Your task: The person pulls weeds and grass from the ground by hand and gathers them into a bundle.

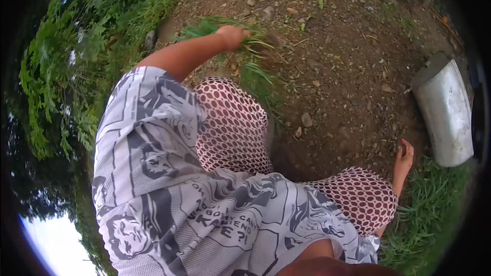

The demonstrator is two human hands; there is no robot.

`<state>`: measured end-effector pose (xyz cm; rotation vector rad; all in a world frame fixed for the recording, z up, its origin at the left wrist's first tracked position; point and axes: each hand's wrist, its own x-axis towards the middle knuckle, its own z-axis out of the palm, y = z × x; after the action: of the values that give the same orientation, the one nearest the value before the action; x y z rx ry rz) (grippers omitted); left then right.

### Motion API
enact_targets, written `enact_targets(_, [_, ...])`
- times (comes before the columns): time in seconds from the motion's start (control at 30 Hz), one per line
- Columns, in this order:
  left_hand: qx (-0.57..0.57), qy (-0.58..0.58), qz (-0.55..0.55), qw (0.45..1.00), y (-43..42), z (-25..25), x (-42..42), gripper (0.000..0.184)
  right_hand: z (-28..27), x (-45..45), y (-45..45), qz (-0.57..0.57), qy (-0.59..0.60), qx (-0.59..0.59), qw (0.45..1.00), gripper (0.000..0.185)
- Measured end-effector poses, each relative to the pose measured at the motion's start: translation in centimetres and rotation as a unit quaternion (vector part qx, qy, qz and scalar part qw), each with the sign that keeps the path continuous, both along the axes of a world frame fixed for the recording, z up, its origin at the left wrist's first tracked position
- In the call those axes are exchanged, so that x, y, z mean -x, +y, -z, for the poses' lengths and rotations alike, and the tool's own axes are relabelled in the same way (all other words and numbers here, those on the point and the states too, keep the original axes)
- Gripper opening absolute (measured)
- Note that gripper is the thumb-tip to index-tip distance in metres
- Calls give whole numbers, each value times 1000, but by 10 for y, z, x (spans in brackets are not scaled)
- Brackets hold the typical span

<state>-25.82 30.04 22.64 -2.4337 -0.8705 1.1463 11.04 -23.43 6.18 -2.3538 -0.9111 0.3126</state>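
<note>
My left hand (pixel 232 37) is closed around a bunch of long green grass (pixel 209 24), low over the bare soil beyond my left knee. More green blades (pixel 258 76) hang or lie just below that hand; whether they belong to the same bunch I cannot tell. On the other side, my right hand (pixel 404 157) rests beside my right knee with its fingers loosely apart and nothing visible in them. Near it are a silver metal container (pixel 446 115) and a patch of grass (pixel 432 209).
Brown dirt (pixel 348 87) strewn with small stones spreads in front of me. A larger stone (pixel 306 119) lies near my knees. Leafy bushes (pixel 56 82) border the left side. My knees, in patterned trousers (pixel 232 122), are bent close to the ground.
</note>
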Motion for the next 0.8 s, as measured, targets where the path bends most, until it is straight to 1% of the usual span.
enact_targets(0.03, [-95, 26, -63, 993, 40, -18, 52, 82, -3, -3, -7, -5, -14, -5, 1000, 23])
enact_targets(0.07, [-191, 61, -102, 974, 76, -25, 98, 85, 0, -9, -20, 1, -47, -7, 999, 24])
enact_targets(0.1, [-267, 107, -122, 950, 101, -39, 151, 89, -5, -10, -27, 51, -33, -3, 998, 25])
enact_targets(0.13, [-273, 128, -135, 944, 139, -43, 174, 88, -21, -9, -32, 79, -8, 21, 997, 25])
enact_targets(0.17, [-258, 143, -147, 944, 151, -42, 195, 86, -14, -10, -45, 117, -5, 21, 993, 25])
enact_targets(0.2, [-244, 165, -180, 939, 152, -42, 223, 85, -4, -11, -60, 113, -55, 35, 991, 24])
enact_targets(0.23, [-225, 191, -206, 933, 146, -37, 233, 83, -1, -7, -68, 133, -26, 46, 990, 24])
enact_targets(0.27, [-213, 214, -231, 925, 140, -32, 243, 82, 4, 0, -73, 148, 13, 82, 986, 24])
enact_targets(0.3, [-199, 225, -239, 923, 131, -25, 238, 81, 12, 10, -79, 131, 28, 100, 986, 26])
enact_targets(0.33, [-189, 233, -246, 922, 121, -16, 234, 79, 19, 20, -80, 127, 70, 124, 982, 27])
enact_targets(0.37, [-163, 211, -225, 937, 119, -6, 214, 78, 30, 28, -82, 91, 48, 146, 984, 28])
enact_targets(0.4, [-127, 155, -167, 966, 117, 8, 179, 74, 51, 33, -89, 62, 13, 135, 989, 28])
enact_targets(0.43, [-89, 99, -110, 985, 100, 27, 124, 71, 63, 33, -92, 80, -2, 134, 988, 28])
enact_targets(0.47, [-57, 67, -136, 987, 9, 8, 11, 64, 74, 30, -95, 95, -18, 131, 987, 28])
enact_targets(0.5, [-20, -23, -47, 998, 21, 28, -7, 61, 80, 24, -99, 107, -35, 128, 985, 28])
enact_targets(0.53, [42, -88, -10, 995, 1, 32, -52, 57, 84, 12, -103, 103, -16, 155, 982, 31])
enact_targets(0.57, [99, -149, -33, 983, -15, 40, -88, 55, 95, 1, -109, 105, -53, 162, 980, 32])
enact_targets(0.6, [140, -167, -23, 976, -29, 45, -119, 54, 110, -11, -118, 106, -91, 168, 976, 33])
enact_targets(0.63, [180, -185, -13, 966, -42, 47, -139, 53, 123, -25, -127, 107, -130, 173, 970, 35])
enact_targets(0.73, [179, -200, 89, 959, -79, 49, -160, 52, 142, -63, -149, 135, -164, 184, 960, 34])
enact_targets(0.8, [197, -188, 77, 959, -93, 51, -152, 52, 144, -80, -161, 169, -122, 205, 956, 36])
